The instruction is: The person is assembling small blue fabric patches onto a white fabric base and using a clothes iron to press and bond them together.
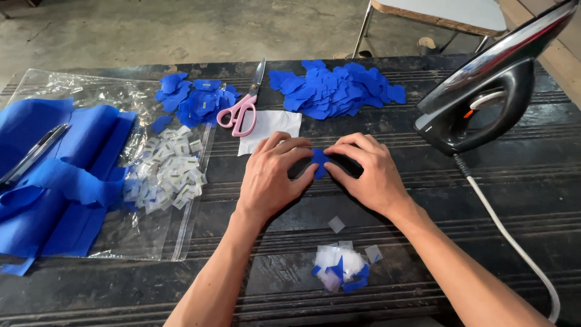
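My left hand (272, 175) and my right hand (368, 172) meet at the middle of a dark wooden table (484, 230). Between their fingertips they pinch a small blue fabric piece (318, 162), pressed down on the tabletop. Most of the piece is hidden under my fingers. Just behind my left hand lies a white square of paper or cloth (269, 128).
A black iron (484, 97) stands at the right, its white cord (514, 242) trailing toward me. Pink-handled scissors (242, 109) lie behind. Blue cut pieces (336, 91) are piled at the back, with a second blue pile (196, 100) to the left. Blue cloth (54, 175), a pen (30, 154), small white tags (169, 172) on a plastic bag, and scraps (342, 266) lie near.
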